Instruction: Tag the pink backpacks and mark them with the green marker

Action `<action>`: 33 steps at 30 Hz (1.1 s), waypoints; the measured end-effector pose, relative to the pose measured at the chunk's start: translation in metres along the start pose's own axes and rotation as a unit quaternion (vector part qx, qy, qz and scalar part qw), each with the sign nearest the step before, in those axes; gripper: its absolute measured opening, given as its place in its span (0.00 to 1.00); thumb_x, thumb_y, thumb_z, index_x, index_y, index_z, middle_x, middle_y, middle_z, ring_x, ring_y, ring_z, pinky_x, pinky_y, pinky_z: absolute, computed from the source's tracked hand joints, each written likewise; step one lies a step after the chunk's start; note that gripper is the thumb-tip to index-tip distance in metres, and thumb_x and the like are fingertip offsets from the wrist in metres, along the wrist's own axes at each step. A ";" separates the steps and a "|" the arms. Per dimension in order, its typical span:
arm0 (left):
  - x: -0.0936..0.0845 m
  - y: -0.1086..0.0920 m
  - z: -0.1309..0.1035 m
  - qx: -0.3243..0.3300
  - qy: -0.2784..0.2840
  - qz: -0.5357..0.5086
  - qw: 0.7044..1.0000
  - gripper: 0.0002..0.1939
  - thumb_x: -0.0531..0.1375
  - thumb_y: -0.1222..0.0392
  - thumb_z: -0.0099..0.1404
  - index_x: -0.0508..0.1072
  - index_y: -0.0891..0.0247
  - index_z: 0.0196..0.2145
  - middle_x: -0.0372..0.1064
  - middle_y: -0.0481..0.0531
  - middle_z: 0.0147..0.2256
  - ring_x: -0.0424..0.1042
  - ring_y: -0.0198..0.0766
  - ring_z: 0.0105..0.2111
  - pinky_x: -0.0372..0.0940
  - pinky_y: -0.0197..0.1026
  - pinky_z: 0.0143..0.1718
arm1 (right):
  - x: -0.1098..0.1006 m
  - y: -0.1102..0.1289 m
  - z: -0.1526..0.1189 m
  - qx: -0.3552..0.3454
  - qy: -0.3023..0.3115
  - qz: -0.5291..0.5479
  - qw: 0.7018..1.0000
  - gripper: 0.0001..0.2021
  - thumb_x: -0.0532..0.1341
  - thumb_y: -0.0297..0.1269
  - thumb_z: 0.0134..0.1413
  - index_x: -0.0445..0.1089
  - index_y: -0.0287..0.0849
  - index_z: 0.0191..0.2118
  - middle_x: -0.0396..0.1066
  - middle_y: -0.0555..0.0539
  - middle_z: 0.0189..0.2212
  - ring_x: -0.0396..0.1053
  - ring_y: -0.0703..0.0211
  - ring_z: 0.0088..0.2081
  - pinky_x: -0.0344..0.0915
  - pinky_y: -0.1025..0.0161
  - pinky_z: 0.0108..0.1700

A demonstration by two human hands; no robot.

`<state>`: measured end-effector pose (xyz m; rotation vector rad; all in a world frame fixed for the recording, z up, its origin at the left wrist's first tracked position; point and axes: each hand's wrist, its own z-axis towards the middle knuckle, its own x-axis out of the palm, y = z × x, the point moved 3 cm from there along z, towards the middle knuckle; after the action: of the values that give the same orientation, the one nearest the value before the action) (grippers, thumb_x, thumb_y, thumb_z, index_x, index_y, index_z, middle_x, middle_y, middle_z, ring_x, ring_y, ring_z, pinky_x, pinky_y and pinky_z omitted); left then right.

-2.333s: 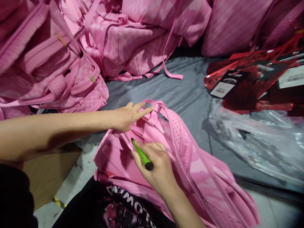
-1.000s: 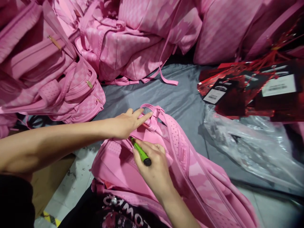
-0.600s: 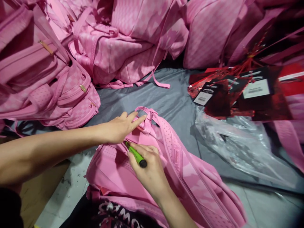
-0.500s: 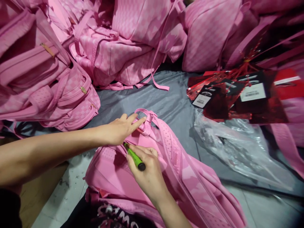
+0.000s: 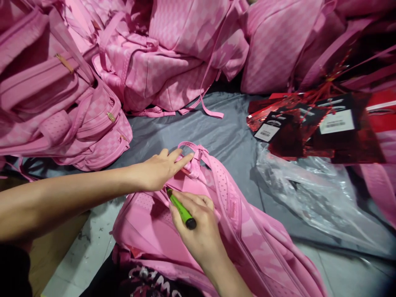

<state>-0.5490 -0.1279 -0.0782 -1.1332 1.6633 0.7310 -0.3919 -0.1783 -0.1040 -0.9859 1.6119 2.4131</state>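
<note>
A pink backpack (image 5: 262,235) lies in front of me, its back panel up and its top loop pointing away. My left hand (image 5: 159,170) rests flat near the top loop, fingers stretched over the pink fabric; it is open. Between the fingers of my right hand (image 5: 198,220) is a green marker (image 5: 182,209) with a black end. The marker slants over the backpack, its far tip close under my left hand. Whether the tip touches the fabric, I cannot tell. A shoulder strap (image 5: 227,185) with a dotted pattern runs along the right of my right hand.
Several pink backpacks are heaped along the back, one (image 5: 105,119) at the left. Red and black tags (image 5: 287,128) tied in a bunch lie at the right, above a clear plastic bag (image 5: 309,194). Grey sheeting (image 5: 157,134) covers the surface; pale floor tiles (image 5: 89,243) show below.
The whole view has shifted slightly, so things sit a little farther right. My right hand and the marker have moved slightly down and right; the left hand keeps its place on the backpack.
</note>
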 end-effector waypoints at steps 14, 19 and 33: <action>0.013 0.010 -0.008 -0.010 -0.028 -0.042 0.999 0.51 0.53 0.75 0.54 0.36 0.57 0.70 0.43 0.61 0.67 0.60 0.50 0.53 0.64 0.49 0.53 | -0.008 0.020 0.001 0.054 0.002 0.056 0.997 0.09 0.63 0.33 0.54 0.78 0.48 0.41 0.79 0.51 0.35 0.74 0.59 0.35 0.64 0.58 0.47; 0.035 0.026 0.004 0.026 -0.095 -0.042 0.994 0.50 0.54 0.71 0.54 0.37 0.53 0.70 0.46 0.57 0.67 0.61 0.54 0.56 0.62 0.52 0.56 | -0.084 0.000 -0.026 0.021 -0.181 0.063 0.981 0.12 0.52 0.33 0.62 0.73 0.45 0.43 0.74 0.46 0.50 0.71 0.59 0.53 0.66 0.60 0.54; 0.034 0.018 0.003 -0.036 -0.062 -0.023 0.997 0.54 0.55 0.72 0.49 0.39 0.55 0.70 0.44 0.56 0.68 0.58 0.52 0.60 0.61 0.50 0.58 | -0.203 -0.228 0.028 0.366 -0.084 -0.320 0.870 0.21 0.61 0.43 0.58 0.71 0.36 0.53 0.68 0.32 0.53 0.71 0.48 0.49 0.63 0.62 0.45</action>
<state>-0.5678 -0.1299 -0.1119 -1.1503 1.5123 0.8211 -0.1543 0.0034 -0.1693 -0.9102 1.5823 1.2543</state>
